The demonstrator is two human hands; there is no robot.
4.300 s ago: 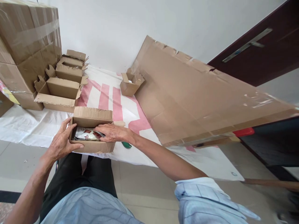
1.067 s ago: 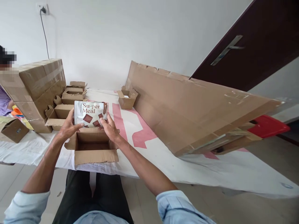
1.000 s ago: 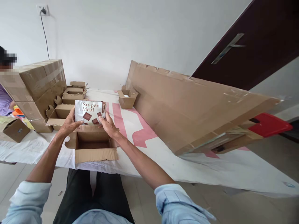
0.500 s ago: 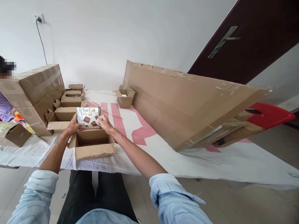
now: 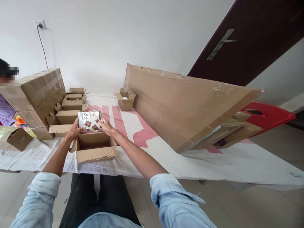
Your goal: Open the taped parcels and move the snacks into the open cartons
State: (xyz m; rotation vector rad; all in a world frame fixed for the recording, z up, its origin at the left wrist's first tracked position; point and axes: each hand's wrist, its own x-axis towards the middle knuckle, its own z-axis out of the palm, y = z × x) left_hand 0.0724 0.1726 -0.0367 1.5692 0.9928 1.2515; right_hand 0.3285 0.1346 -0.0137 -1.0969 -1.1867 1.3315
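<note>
Head view: flat white pouch (image 5: 91, 119) printed with brown squares, held above far rim of open brown cardboard box (image 5: 97, 154); left hand (image 5: 75, 129) and right hand (image 5: 106, 127) clamped on its opposite sides. Pouch probably light, pliable, slick-surfaced; side edges suit grip. Box at near edge of white-and-pink cloth-covered table (image 5: 201, 167).

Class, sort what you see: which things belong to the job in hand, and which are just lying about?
Seem to belong:
Su-per Meal pouch, held by left hand and right hand
open box right by the hands

Seem just lying about:
large cardboard sheet
red plastic item
</note>
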